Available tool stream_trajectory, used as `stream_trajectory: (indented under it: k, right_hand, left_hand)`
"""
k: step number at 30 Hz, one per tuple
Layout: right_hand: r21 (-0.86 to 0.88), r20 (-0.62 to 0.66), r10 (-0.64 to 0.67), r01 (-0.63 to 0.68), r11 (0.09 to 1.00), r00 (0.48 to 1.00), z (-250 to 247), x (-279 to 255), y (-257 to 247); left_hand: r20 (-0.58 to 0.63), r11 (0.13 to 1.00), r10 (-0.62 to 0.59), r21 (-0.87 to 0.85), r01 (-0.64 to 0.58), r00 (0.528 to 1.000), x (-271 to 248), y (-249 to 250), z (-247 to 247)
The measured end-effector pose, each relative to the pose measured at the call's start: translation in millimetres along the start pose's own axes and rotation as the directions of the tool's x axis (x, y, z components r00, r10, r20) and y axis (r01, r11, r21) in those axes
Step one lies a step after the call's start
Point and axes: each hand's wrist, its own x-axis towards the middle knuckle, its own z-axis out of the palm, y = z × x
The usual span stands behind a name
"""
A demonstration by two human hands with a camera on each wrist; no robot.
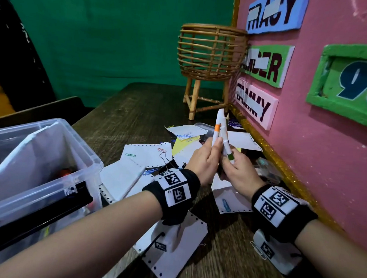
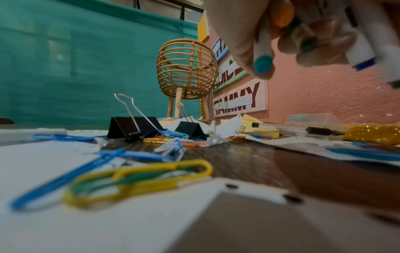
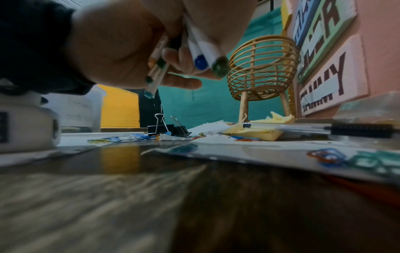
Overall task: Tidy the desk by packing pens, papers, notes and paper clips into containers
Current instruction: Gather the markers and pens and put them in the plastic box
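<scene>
Dark wooden desk point(image 1: 225, 247), green backdrop point(image 1: 98, 38), pink wall point(image 1: 326, 157); left hand point(image 1: 202, 161), right hand point(image 1: 238, 173) both gripping pens point(image 1: 220, 132).

Wood, wicker, plastic and paper around the hands

The bench point(image 1: 137, 106) is dark, grainy wood with a dull sheen. Beyond the left hand point(image 1: 202, 161) stands a woven rattan basket point(image 1: 210, 51) on cane legs. To its left the storage box point(image 1: 49, 163) is clear, glossy plastic. The markers point(image 1: 220, 130) held in the hands have smooth white plastic barrels. Under the hands lie matt white papers point(image 1: 143, 152), plastic-coated paper clips point(image 2: 138, 181) and black binder clips point(image 2: 132, 127) with shiny wire handles. To the right of the right hand point(image 1: 240, 173) the pink wall point(image 1: 326, 157) looks rough.
</scene>
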Motion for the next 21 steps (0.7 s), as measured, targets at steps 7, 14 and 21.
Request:
stream_trajectory:
  k: [7,14,21]
  right_hand:
    - [-0.085,0.012,0.055,-0.054,0.995,0.998,6.5,-1.3,-0.4]
    - [0.037,-0.119,0.077,-0.073,0.997,0.990,8.1,-2.8,-8.8]
    - [0.179,-0.336,0.205,-0.151,0.972,0.919,-4.8,2.4,-25.2]
  left_hand:
    - [0.121,0.978,-0.140,-0.139,0.157,0.983,-0.2,2.1,-4.0]
    - [0.210,0.834,-0.298,-0.418,0.361,0.931,-1.8,2.1,5.0]
    - [0.547,0.423,-0.432,-0.579,0.697,0.717,-19.0,15.1,8.0]
